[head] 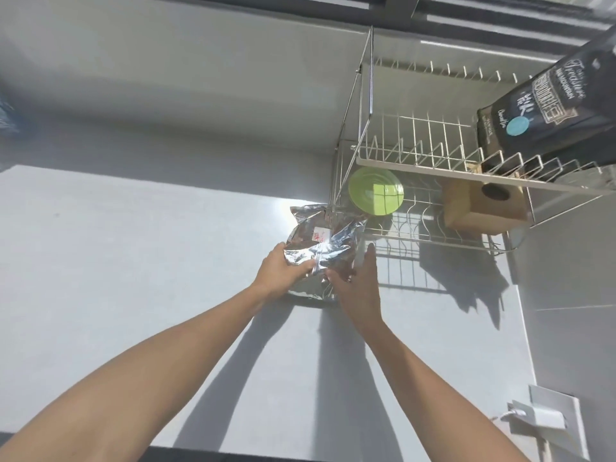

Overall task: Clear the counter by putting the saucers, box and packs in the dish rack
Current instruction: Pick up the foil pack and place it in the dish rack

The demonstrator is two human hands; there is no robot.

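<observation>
A silver foil pack point(321, 243) is held over the grey counter point(133, 261), just left of the dish rack point(433, 240), gripped at its near edge by the left hand point(280, 271), while the right hand point(358, 281) is laid against its right side with fingers straight. On the rack's lower tier a green saucer point(376, 191) and a brown box point(483, 206) are seen. A dark pack point(553, 105) is stood on the upper tier.

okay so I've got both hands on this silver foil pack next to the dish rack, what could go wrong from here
1. The silver foil pack looks slick and crinkly; your left hand grips one edge while your right hand lies fairly flat, so it may slip.
2. The green saucer stands near the lower tier's entry; the pack could knock it.
3. The black pack and cardboard box fill the dish rack's right side, leaving less room.
</observation>
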